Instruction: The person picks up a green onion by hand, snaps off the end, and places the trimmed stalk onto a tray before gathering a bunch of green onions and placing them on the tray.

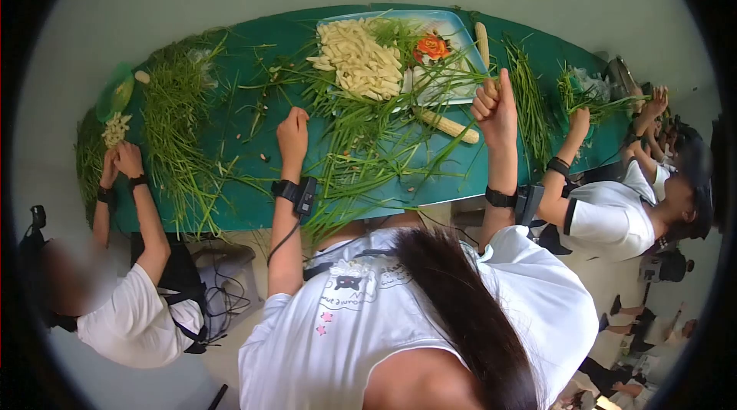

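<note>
My left hand (292, 133) is a loose fist just above the table, left of a heap of long green stems (361, 153); nothing shows in its fingers. Raised at the tray's right corner, my right hand (497, 107) has its fingers curled and one digit pointing up, with nothing visible in it. Between and beyond both hands lies a blue-rimmed tray (470, 30) with a flower print. A pile of pale yellow short pieces (357, 57) covers its left half, and green stems trail over its front. A pale corn cob (447, 125) lies near my right hand.
Another cob (482, 45) lies beside the tray. More green stems (180, 114) cover the left of the green table (253, 34), and a bundle (528, 95) lies at right. A co-worker at left handles pale pieces (116, 130) near a green net bag (115, 94); others work at right.
</note>
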Motion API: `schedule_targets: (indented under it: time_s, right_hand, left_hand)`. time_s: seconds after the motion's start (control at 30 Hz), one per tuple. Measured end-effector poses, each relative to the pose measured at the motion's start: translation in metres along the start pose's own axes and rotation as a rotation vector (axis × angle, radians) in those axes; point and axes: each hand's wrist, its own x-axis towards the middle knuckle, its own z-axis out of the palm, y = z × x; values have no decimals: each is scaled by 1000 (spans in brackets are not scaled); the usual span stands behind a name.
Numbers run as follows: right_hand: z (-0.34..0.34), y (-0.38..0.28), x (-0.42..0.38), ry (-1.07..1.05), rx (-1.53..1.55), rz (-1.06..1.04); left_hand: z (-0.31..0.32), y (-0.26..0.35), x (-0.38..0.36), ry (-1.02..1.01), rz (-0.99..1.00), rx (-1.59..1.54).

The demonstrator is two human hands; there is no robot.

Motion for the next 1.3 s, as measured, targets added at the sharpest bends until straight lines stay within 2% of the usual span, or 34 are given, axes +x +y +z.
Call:
schedule_targets:
  time_s: [0.1, 0.27, 0.47, 0.53, 0.67, 0.73, 0.9, 0.97, 1.07, 1.13, 1.3]
  right_hand:
    - [-4, -1, 8, 28, -29, 36]
    - [-12, -17, 16, -29, -10, 64]
    - [-34, -63, 16, -39, 298, 25]
    - [-37, -75, 13, -39, 486, 27]
    - [-48, -88, 15, -12, 640, 77]
    - [-46, -92, 15, -41, 735, 126]
    - [-34, -92, 24, 46, 814, 199]
    - [-31, -91, 30, 34, 842, 273]
    - [-21, -93, 41, 26, 837, 290]
    - [-18, -92, 51, 3, 798, 287]
    - [-8, -89, 78, -26, 801, 287]
  left_hand:
    - [4, -6, 0, 22, 55, 8]
    - [-1, -1, 1, -71, -49, 80]
    - [1, -2, 2, -103, -99, 118]
    - [4, -6, 1, 0, 33, 172]
    - [3, -4, -1, 1, 63, 218]
    - [4, -4, -1, -3, 66, 128]
    - [2, -6, -3, -96, 73, 225]
    - [2, -5, -2, -111, 90, 235]
    - [-1, -2, -4, -177, 27, 271]
    - [1, 2, -4, -151, 124, 221]
    - [3, -1, -6, -211, 92, 246]
